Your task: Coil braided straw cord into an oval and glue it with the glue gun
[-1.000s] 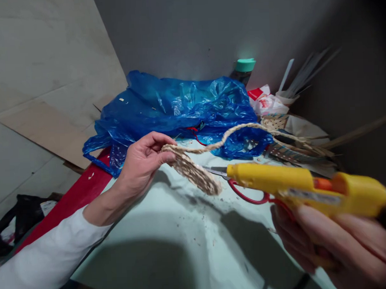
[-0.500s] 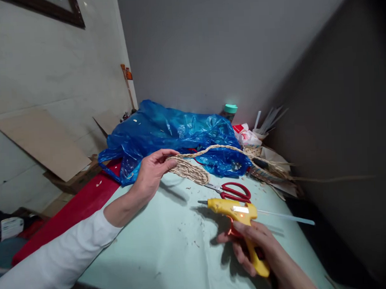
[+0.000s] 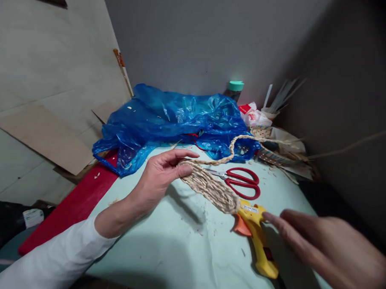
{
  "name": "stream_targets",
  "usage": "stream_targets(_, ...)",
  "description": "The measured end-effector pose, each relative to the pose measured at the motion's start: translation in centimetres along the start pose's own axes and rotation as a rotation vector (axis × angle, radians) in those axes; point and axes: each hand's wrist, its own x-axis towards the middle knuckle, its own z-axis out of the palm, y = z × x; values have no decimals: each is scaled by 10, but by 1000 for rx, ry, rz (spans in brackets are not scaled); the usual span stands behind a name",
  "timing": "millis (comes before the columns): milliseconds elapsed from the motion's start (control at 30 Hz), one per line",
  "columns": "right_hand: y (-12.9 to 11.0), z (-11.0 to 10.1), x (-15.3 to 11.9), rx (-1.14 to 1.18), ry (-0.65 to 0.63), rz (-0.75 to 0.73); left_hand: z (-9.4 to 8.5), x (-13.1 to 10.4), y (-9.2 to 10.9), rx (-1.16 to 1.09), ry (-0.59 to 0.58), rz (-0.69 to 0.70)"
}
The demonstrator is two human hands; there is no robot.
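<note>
My left hand (image 3: 162,171) pinches one end of an oblong coiled piece of braided straw (image 3: 214,188) between thumb and fingers. From that end, a loose braid (image 3: 233,149) runs off to the right over the table. A yellow glue gun (image 3: 256,231) with an orange trigger lies on the table, its nozzle end hidden behind the coiled piece. My right hand (image 3: 325,241), smeared by motion, is just right of the glue gun with its fingers stretched out and nothing held. Red-handled scissors (image 3: 242,180) rest behind the coil, which covers part of their blades.
A blue plastic bag (image 3: 172,115) fills the back of the pale green tabletop (image 3: 146,257). At the back right are a green-lidded jar (image 3: 235,89), a woven basket (image 3: 279,157) and a cup of white sticks (image 3: 271,112). Cardboard (image 3: 42,138) leans at the left wall.
My right hand has let go of the glue gun, now lying on the table, and moved right. My left hand has brought the coiled straw piece nearer, over the gun's front end.
</note>
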Motion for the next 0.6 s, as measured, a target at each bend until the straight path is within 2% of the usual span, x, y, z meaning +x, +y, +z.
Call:
stream_targets(33,-4,-5,4,-2,130,-115,2,-2,1,25,-17,-22)
stream_targets(100,-19,-14,19,-25,507,-383,5,-5,2,70,-56,-60)
stream_targets(133,-28,-16,29,-63,565,-511,7,-6,2,88,-72,-74)
stream_targets(167,-37,-18,39,-85,570,-618,8,-7,2,102,-86,-85)
stream_targets(200,-44,-18,49,-78,519,-696,9,-7,2,115,-95,-94)
stream_targets(300,-53,-11,67,-23,393,-815,10,-5,3,150,-100,-115)
stream_targets(467,-46,0,59,53,413,-847,8,-3,3,274,-116,-146)
stream_targets(600,-50,5,53,32,435,-839,7,-2,1,336,-101,-160)
